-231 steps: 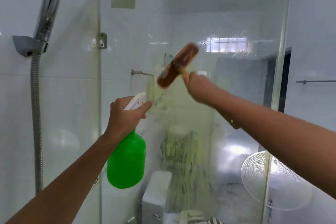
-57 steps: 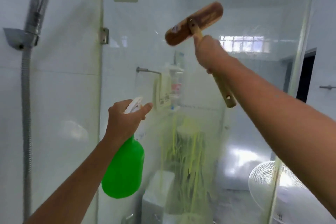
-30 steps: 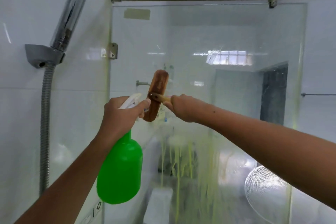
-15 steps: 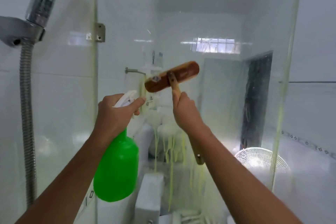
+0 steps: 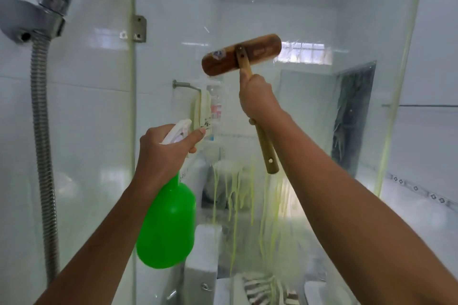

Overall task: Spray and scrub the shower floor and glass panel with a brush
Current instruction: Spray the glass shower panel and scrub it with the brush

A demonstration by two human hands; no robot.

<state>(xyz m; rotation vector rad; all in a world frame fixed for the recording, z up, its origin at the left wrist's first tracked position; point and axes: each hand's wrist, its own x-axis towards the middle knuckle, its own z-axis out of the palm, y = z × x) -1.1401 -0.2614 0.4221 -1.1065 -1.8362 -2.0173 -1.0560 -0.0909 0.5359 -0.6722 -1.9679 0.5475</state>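
So, closest to me are the two bare arms reaching up from the bottom of the view. The left hand (image 5: 163, 153) is wrapped tight around the neck of a green spray bottle (image 5: 166, 225), with the thumb stretched along the white trigger head (image 5: 177, 133); the nozzle points toward the glass and the fat green body hangs below the fist. The right hand (image 5: 255, 98) is closed around the wooden handle of a brush (image 5: 241, 54), gripping high up just under the head, so the rest of the stick pokes out below the wrist. The brush head sits tilted, right end higher, up against the glass panel (image 5: 309, 131), about at the height of a bright window reflection.

The glass itself has yellow-green streaks (image 5: 235, 193) running down the lower half, thickest right below the brush. On the left, a ribbed metal shower hose (image 5: 42, 143) drops from a chrome holder (image 5: 29, 25) on the white tiled wall (image 5: 94, 119), and a small metal hinge (image 5: 139, 28) clamps the glass edge. Through the panel I can make out a bottle hanging off a rail (image 5: 214, 104), pretty blurry. The shower floor is out of sight.
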